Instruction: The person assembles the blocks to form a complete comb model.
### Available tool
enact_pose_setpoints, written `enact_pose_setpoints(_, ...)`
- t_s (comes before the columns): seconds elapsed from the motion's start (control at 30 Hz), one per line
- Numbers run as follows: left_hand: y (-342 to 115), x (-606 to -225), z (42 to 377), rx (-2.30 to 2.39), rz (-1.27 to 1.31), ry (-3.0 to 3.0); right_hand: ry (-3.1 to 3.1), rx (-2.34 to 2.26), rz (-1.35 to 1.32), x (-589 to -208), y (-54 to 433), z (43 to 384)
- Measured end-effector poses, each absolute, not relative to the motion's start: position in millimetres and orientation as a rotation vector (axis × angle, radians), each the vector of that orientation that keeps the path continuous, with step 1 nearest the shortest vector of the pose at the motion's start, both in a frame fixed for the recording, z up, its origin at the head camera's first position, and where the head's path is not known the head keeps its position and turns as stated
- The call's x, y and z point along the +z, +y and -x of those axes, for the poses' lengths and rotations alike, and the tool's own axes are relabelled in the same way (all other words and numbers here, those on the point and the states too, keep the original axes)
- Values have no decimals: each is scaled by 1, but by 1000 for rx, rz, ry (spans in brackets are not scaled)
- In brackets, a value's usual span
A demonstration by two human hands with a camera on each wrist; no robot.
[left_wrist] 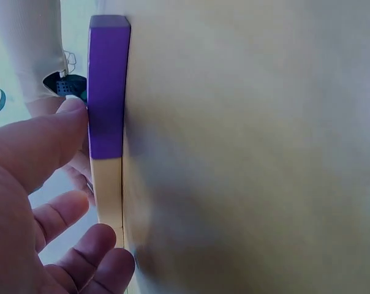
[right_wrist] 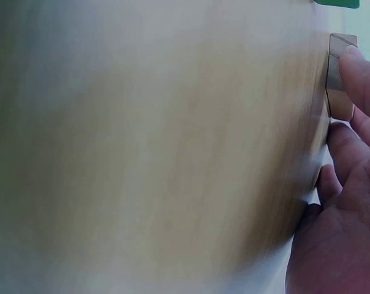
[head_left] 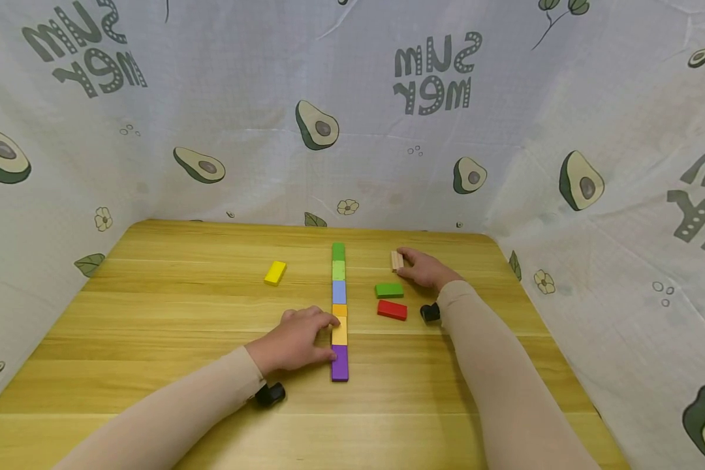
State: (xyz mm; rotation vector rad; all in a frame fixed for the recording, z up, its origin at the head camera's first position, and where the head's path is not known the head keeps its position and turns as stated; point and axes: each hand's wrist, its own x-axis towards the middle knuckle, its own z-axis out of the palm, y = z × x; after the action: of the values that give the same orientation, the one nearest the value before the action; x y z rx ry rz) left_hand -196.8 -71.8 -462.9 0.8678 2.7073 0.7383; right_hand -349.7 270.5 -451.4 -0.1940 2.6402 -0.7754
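A straight row of coloured blocks runs away from me down the middle of the table. It includes a purple block at the near end, a light-orange block and a blue block. My left hand lies along the row's left side, its thumb at the purple block and its index finger at the light-orange one, the fingers loosely bent. To the right of the row, my right hand pinches a plain wooden block between thumb and fingers. In the right wrist view this wooden block shows between the fingertips.
A green block and a red block lie between the row and my right forearm. A yellow block sits left of the row. Behind the wooden table hangs a printed cloth.
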Motion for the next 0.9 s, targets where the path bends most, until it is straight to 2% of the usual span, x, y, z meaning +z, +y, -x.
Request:
enact_pose_setpoints(0.3, -70, -461, 209, 724, -781, 2690, 2646, -766, 193, -450, 270, 348)
enact_pose_setpoints(0.9, -68, -462, 237, 676, -775, 2593, 2653, -761, 217, -451, 272, 350)
